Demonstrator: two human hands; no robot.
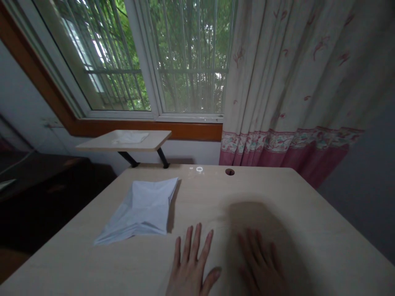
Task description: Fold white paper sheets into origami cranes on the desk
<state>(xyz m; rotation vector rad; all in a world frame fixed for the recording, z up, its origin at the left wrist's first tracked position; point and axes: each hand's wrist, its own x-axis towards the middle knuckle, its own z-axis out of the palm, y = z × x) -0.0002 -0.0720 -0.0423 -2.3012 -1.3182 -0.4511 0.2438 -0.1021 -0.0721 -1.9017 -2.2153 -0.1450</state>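
Observation:
My left hand (190,267) lies flat on the light wooden table (308,213), fingers spread, holding nothing. My right hand (262,267) rests flat beside it in shadow, fingers stretched out and empty. A folded white paper (140,210), creased into a pointed shape, lies on the table a little ahead and to the left of my left hand, touched by neither hand.
A small raised shelf (123,142) on black legs stands at the table's far left, with a white sheet on it. A round cable hole (229,172) sits near the far edge. Behind are a barred window (154,57) and a patterned curtain (296,82). Dark furniture stands left.

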